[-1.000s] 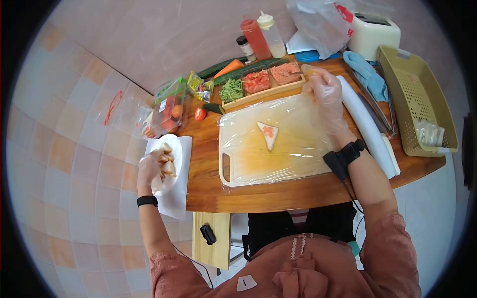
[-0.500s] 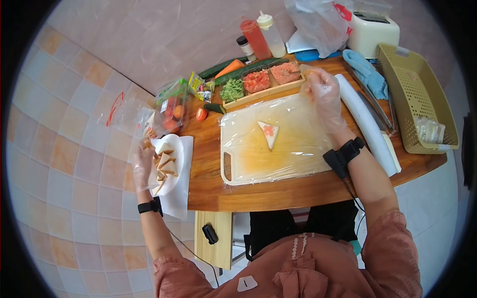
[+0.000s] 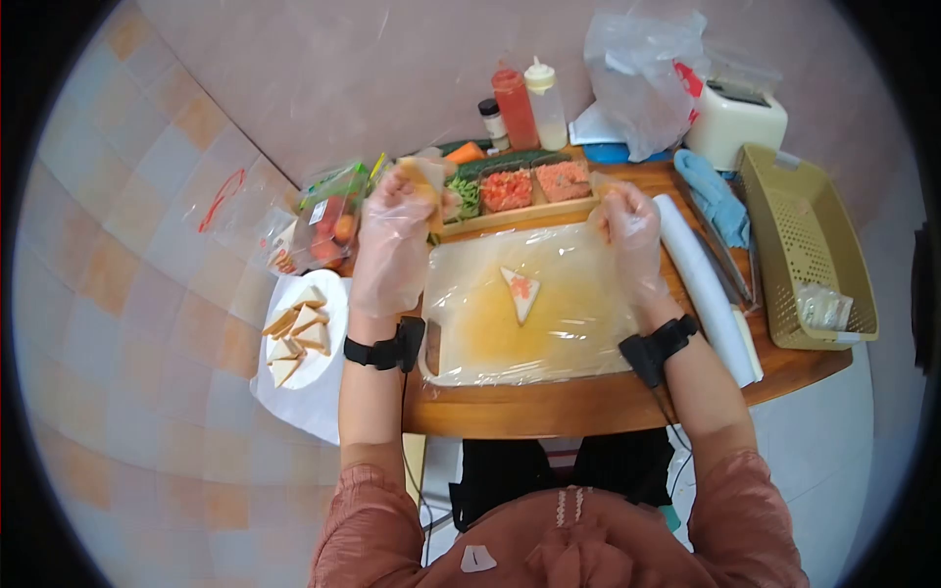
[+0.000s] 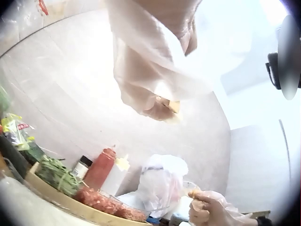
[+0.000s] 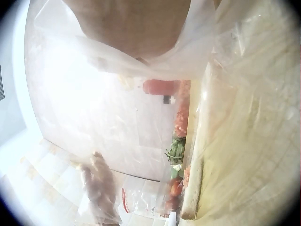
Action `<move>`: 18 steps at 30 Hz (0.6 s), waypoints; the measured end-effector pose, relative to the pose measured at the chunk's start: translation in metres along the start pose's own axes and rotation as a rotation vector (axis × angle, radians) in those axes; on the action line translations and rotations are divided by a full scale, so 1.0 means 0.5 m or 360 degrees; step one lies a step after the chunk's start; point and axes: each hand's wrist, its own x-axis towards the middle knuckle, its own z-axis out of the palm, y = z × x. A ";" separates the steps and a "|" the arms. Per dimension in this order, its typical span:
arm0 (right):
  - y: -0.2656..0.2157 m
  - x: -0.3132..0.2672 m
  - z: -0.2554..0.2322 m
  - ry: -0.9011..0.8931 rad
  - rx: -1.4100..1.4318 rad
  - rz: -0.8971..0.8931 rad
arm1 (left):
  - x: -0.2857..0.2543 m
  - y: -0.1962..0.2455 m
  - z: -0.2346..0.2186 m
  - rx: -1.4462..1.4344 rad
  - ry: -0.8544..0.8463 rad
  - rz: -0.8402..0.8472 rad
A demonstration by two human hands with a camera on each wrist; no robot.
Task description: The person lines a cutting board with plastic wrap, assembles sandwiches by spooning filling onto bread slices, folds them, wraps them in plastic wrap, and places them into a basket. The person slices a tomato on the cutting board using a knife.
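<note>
Reaching arms: we extend both forearms forward above the table's near edge, elbows bent, hands raised.
Left hand [image 3: 392,214]: inside a clear plastic glove, our fingers curl nearly closed, pinching a bread triangle [image 3: 427,180] near the tray's left end.
Right hand [image 3: 633,233]: also gloved, we hold it up beside the board's far right corner, fingers curled round a small tan piece [image 4: 192,193], too blurred to name.
Cutting board [image 3: 461,338]: between and nearer to us than our hands, film-covered, it bears a topped triangle [image 3: 520,295] with orange pieces on white bread.
White plate [image 3: 335,323]: to our left, it holds several crusted sandwich triangles [image 3: 312,335].
Wooden tray [image 3: 520,215]: behind the board, it carries shredded greens and chopped red and pink fillings.
</note>
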 end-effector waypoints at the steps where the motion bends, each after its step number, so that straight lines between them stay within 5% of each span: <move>1: 0.001 0.001 0.000 -0.0001 0.0008 0.0017 | 0.011 -0.008 0.013 0.0140 -0.0029 -0.0054; 3: 0.004 0.001 -0.002 -0.0015 -0.0005 0.0014 | 0.031 -0.018 0.036 -0.0111 -0.0061 0.0078; 7: -0.020 -0.001 0.003 -0.0073 -0.0009 0.0085 | 0.054 -0.035 0.033 0.0135 -0.0375 0.0028; 10: -0.047 -0.010 0.016 -0.0115 0.0142 0.0164 | 0.045 -0.043 0.047 0.0313 -0.0429 -0.0310; 18: -0.056 -0.017 0.023 -0.0460 0.0097 0.0325 | 0.028 -0.096 0.054 0.0891 -0.0782 -0.0251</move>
